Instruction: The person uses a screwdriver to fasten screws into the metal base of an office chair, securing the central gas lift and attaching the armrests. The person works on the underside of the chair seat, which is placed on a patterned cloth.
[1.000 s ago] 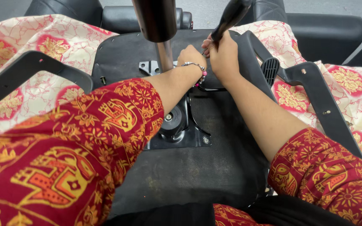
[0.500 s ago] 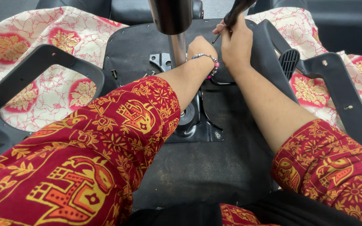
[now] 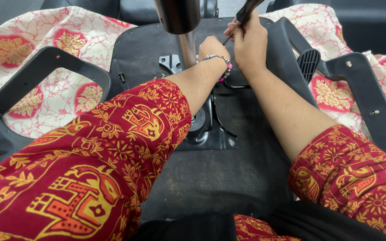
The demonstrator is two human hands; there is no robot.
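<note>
An upturned office chair seat point(image 3: 228, 169) lies in front of me, its black underside up. A metal mechanism plate point(image 3: 206, 129) is bolted at its middle, with a shiny gas cylinder point(image 3: 179, 22) rising from it. My right hand point(image 3: 249, 42) grips a black-handled screwdriver point(image 3: 244, 13), tip pointing down at the seat's far part. My left hand point(image 3: 213, 51), a beaded bracelet on its wrist, rests beside the cylinder close to the screwdriver tip; its fingers are hidden behind it.
A black armrest point(image 3: 32, 85) lies at the left and another armrest point(image 3: 358, 89) at the right, both on a cream cloth with red flowers point(image 3: 63, 40). Dark chair parts point(image 3: 362, 18) stand at the back. My red patterned sleeves fill the foreground.
The view has shifted a little, so the seat and both hands sit slightly further left and lower in frame. Both hands stay at the same spot by the cylinder, the right still holding the screwdriver.
</note>
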